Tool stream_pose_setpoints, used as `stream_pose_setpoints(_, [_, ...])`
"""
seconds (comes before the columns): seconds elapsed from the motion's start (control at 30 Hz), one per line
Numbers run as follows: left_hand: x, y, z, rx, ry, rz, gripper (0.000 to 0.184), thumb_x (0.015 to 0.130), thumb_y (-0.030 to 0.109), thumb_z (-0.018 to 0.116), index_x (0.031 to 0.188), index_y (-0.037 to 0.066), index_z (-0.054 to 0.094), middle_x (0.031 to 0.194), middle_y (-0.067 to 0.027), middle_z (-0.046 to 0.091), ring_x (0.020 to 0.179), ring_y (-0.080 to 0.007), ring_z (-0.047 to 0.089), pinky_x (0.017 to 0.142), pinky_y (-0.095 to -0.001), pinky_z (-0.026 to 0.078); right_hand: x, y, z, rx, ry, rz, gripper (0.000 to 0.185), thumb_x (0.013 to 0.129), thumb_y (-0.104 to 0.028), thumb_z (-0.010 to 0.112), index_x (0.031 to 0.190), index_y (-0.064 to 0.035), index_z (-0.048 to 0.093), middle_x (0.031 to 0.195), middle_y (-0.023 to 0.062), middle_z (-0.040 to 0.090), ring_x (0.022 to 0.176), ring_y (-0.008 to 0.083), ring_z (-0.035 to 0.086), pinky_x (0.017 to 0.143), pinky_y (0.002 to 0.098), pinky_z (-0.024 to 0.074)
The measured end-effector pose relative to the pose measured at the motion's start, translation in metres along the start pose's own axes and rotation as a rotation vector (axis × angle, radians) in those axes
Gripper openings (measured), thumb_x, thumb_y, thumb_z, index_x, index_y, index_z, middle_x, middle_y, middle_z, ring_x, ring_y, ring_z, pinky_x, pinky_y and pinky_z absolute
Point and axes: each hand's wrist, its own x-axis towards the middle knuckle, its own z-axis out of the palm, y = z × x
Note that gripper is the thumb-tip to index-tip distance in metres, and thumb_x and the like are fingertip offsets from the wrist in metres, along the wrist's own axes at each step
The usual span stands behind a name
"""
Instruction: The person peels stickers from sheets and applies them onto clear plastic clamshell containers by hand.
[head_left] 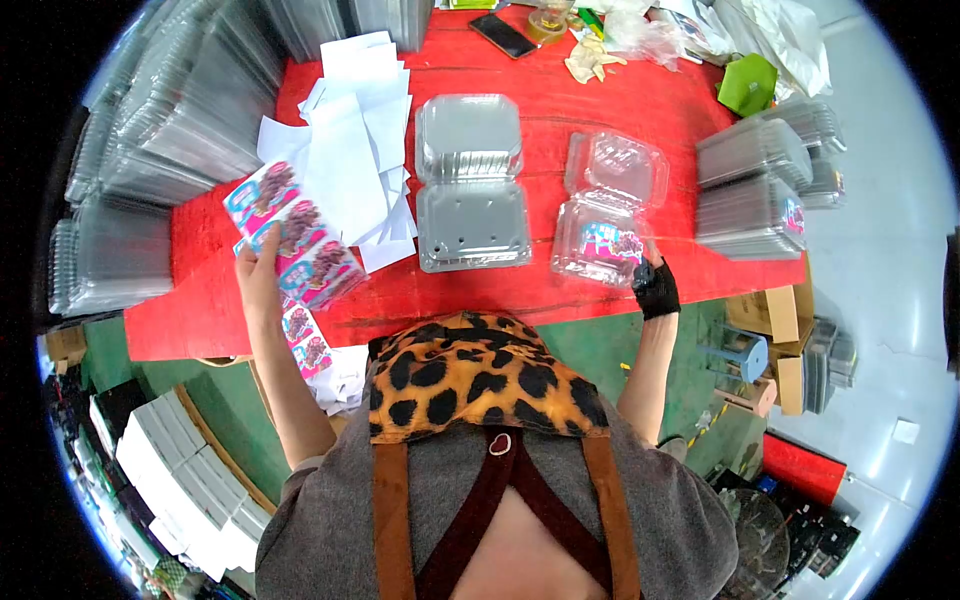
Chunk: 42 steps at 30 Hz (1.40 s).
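Note:
My left hand [259,264] is closed on a sheet of printed labels [300,228], pink and blue with a dark fruit picture, held over the table's left part. My right hand [655,284], in a black fingerless glove, grips the near right corner of a clear plastic clamshell box [612,165]. That box lies opened out, and a pink and blue label [612,241] shows on its near half. Between my hands rests another opened clamshell [472,228], seemingly a stack, with no label visible. Some of my right fingers are hidden by the box edge.
White paper sheets [345,150] pile up on the red table [545,90]. Stacked clear containers [190,100] line the left, with labelled stacks [750,215] at right. A phone [503,35], tape roll [547,24] and glove [592,60] lie at the back. More labels [305,335] hang near the front edge.

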Motion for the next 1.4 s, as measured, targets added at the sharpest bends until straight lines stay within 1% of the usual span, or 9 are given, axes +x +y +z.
stream_pose_setpoints(0.07, [-0.012, 0.006, 0.025, 0.048, -0.114, 0.0, 0.023, 0.093, 0.02, 0.061, 0.104, 0.0, 0.066, 0.096, -0.0035, 0.068, 0.081, -0.0088, 0.062, 0.071, -0.0248, 0.048, -0.022, -0.012, 0.085, 0.051, 0.285, -0.019, 0.025, 0.089, -0.019, 0.064, 0.11, -0.0056, 0.062, 0.065, 0.0041, 0.057, 0.055, 0.0168, 0.053, 0.054, 0.0292, 0.05])
stream_pose_setpoints(0.27, [-0.047, 0.002, 0.083, 0.136, -0.453, -0.07, 0.026, 0.095, 0.02, 0.058, 0.104, -0.003, 0.065, 0.088, -0.0046, 0.068, 0.077, -0.0083, 0.061, 0.068, -0.0236, 0.048, 0.014, -0.001, 0.028, -0.732, 0.62, -0.088, 0.033, 0.08, -0.014, 0.068, 0.112, -0.0069, 0.064, 0.095, 0.0079, 0.062, 0.083, 0.0226, 0.06, 0.075, 0.0302, 0.0499])
stream_pose_setpoints(0.37, [-0.06, 0.004, 0.103, 0.147, -0.546, -0.118, 0.027, 0.095, 0.018, 0.056, 0.105, -0.006, 0.063, 0.088, -0.0045, 0.067, 0.078, -0.0071, 0.06, 0.068, -0.024, 0.049, 0.011, 0.015, 0.042, -1.499, 0.612, -0.947, 0.034, 0.076, -0.01, 0.069, 0.11, -0.0069, 0.065, 0.095, 0.0072, 0.061, 0.087, 0.0204, 0.059, 0.078, 0.0298, 0.0485])
stream_pose_setpoints(0.47, [-0.069, -0.001, 0.117, 0.127, -0.607, -0.119, 0.027, 0.096, 0.018, 0.055, 0.106, -0.005, 0.062, 0.09, -0.0036, 0.067, 0.079, -0.0066, 0.059, 0.069, -0.0241, 0.049, -0.025, 0.02, 0.145, -1.157, 0.135, -0.963, 0.034, 0.078, -0.006, 0.067, 0.112, -0.0052, 0.062, 0.108, 0.0083, 0.062, 0.101, 0.0204, 0.059, 0.087, 0.0323, 0.0465])
stream_pose_setpoints(0.67, [-0.087, 0.007, 0.135, 0.131, -0.753, -0.102, 0.024, 0.096, 0.016, 0.053, 0.105, -0.005, 0.062, 0.082, -0.0042, 0.066, 0.075, -0.006, 0.056, 0.066, -0.0259, 0.047, -0.093, 0.043, 0.299, -1.358, -0.614, -1.135, 0.042, 0.07, -0.016, 0.08, 0.109, -0.01, 0.066, 0.112, 0.0137, 0.061, 0.106, 0.0314, 0.059, 0.088, 0.0415, 0.0472])
stream_pose_setpoints(0.9, [-0.091, 0.028, 0.128, 0.681, -0.879, 0.397, 0.019, 0.09, 0.016, 0.056, 0.095, -0.001, 0.064, 0.081, -0.0215, 0.062, 0.078, -0.0403, 0.058, 0.066, -0.0434, 0.045, -0.079, 0.059, 0.295, -1.31, -0.827, -0.99, 0.024, 0.074, -0.009, 0.074, 0.097, -0.0057, 0.069, 0.085, 0.0103, 0.067, 0.079, 0.0274, 0.062, 0.07, 0.0367, 0.0476])
stream_pose_setpoints(1.0, [-0.085, 0.021, 0.117, 1.043, -0.913, 0.494, 0.019, 0.091, 0.018, 0.054, 0.095, 0.003, 0.065, 0.082, -0.0197, 0.063, 0.081, -0.0396, 0.059, 0.069, -0.0458, 0.046, -0.077, 0.057, 0.291, -1.297, -0.776, -0.851, 0.017, 0.076, -0.007, 0.072, 0.092, -0.0031, 0.07, 0.083, 0.0102, 0.068, 0.078, 0.0255, 0.064, 0.071, 0.0348, 0.0488])
stream_pose_setpoints(1.13, [-0.075, 0.005, 0.101, 0.896, -0.732, 0.429, 0.024, 0.091, 0.019, 0.052, 0.1, 0.0, 0.063, 0.084, -0.0239, 0.062, 0.08, -0.0406, 0.059, 0.07, -0.0439, 0.047, -0.056, 0.054, 0.278, -1.154, -0.417, -0.765, 0.013, 0.081, -0.009, 0.07, 0.091, -0.0004, 0.07, 0.084, 0.0128, 0.069, 0.076, 0.0219, 0.067, 0.069, 0.0301, 0.051])
stream_pose_setpoints(1.4, [-0.04, -0.036, 0.057, 0.279, -0.373, -0.203, 0.021, 0.092, 0.018, 0.062, 0.088, -0.002, 0.066, 0.077, -0.0006, 0.065, 0.066, -0.005, 0.055, 0.058, -0.0231, 0.043, -0.017, 0.068, 0.273, -1.413, -0.616, -1.303, 0.018, 0.075, -0.003, 0.071, 0.093, -0.0049, 0.069, 0.09, 0.0128, 0.069, 0.081, 0.0288, 0.067, 0.069, 0.0369, 0.0543])
